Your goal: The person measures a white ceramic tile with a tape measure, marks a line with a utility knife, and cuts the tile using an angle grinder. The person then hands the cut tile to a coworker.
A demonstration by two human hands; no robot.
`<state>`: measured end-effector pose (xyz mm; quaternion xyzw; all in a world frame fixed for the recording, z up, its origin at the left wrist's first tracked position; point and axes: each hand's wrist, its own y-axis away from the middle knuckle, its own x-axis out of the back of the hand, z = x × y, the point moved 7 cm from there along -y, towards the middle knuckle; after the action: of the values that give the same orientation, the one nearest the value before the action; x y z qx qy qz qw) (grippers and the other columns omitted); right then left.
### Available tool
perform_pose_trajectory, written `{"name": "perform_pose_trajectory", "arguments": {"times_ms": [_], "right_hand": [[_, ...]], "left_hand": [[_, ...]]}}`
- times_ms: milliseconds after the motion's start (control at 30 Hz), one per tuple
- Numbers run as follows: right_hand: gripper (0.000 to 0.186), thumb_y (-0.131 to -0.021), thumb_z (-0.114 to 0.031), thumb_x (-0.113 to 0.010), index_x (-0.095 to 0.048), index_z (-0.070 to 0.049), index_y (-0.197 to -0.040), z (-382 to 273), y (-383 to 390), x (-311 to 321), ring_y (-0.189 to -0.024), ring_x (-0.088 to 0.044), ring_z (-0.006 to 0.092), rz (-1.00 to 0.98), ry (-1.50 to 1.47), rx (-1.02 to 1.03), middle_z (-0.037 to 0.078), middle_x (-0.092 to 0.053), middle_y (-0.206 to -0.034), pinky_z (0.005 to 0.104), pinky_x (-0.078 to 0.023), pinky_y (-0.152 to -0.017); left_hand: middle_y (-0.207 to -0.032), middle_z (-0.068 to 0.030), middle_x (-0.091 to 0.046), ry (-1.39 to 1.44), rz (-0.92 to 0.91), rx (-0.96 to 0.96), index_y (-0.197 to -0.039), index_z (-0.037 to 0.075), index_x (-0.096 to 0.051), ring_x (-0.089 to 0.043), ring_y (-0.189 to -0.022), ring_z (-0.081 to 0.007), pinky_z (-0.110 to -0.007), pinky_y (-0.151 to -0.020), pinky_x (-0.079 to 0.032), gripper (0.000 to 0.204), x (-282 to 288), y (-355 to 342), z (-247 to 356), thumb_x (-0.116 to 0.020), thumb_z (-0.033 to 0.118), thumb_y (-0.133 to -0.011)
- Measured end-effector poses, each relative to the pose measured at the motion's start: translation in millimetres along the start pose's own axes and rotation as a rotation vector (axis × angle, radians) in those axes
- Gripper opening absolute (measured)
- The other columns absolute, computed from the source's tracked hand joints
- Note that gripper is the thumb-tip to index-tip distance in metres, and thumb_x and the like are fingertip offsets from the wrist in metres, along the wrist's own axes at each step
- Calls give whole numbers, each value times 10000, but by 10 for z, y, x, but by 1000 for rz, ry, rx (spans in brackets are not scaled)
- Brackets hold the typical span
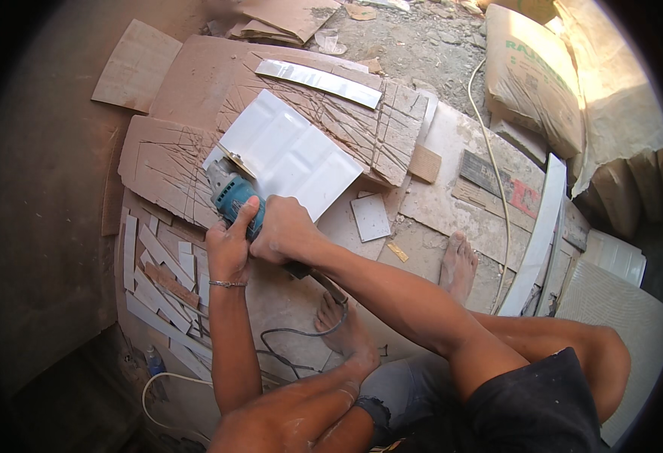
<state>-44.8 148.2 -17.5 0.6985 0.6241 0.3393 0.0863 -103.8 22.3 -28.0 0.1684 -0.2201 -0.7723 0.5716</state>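
My left hand (227, 243) is closed on a teal angle grinder (232, 195), its thumb along the body. My right hand (285, 230) is wrapped round the grinder's rear, from which a dark cord runs down. The grinder's metal head and thin disc sit at the left edge of a white glossy tile (294, 155); whether the disc touches it I cannot tell. The tile lies on a pinkish, heavily scored board (158, 155). Above it lies a narrow white strip (316, 81), and below right a small white square piece (371, 218).
Several cut strips (161, 253) lie at left beside a small blue bottle (155, 361). My bare feet are below the tile. A pale cable (498, 174), a long white strip (537, 234) and large paper sacks (531, 90) are at right. Rubble (414, 45) lies at the top.
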Motion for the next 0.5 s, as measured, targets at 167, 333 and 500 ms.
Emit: {"name": "perform_pose_trajectory", "arguments": {"times_ms": [167, 333, 500], "right_hand": [[456, -675, -224, -783, -675, 156, -902, 16, 23, -5, -912, -745, 478, 10, -19, 9, 351, -720, -912, 460, -616, -823], [441, -672, -205, -776, -668, 159, -896, 26, 40, 0, -903, -745, 482, 12, -24, 12, 353, -718, -901, 460, -616, -819], [440, -672, -199, -775, -664, 165, -894, 26, 53, 7, -904, -746, 483, 3, -25, 17, 359, -714, -896, 460, -618, -813]], "left_hand": [[-925, -93, -722, 2, 9, -3, -1002, -79, -696, -678, -743, -136, -293, -669, -553, 378, -6, 21, -14, -872, 241, -903], [-918, -92, -721, 0, 15, -1, -998, -79, -695, -675, -736, -132, -296, -667, -552, 383, -20, 49, -11, -873, 246, -902], [-917, -94, -720, 7, 3, -5, -1001, -82, -690, -675, -736, -134, -295, -671, -553, 393, -20, 50, -26, -879, 245, -895]]}}
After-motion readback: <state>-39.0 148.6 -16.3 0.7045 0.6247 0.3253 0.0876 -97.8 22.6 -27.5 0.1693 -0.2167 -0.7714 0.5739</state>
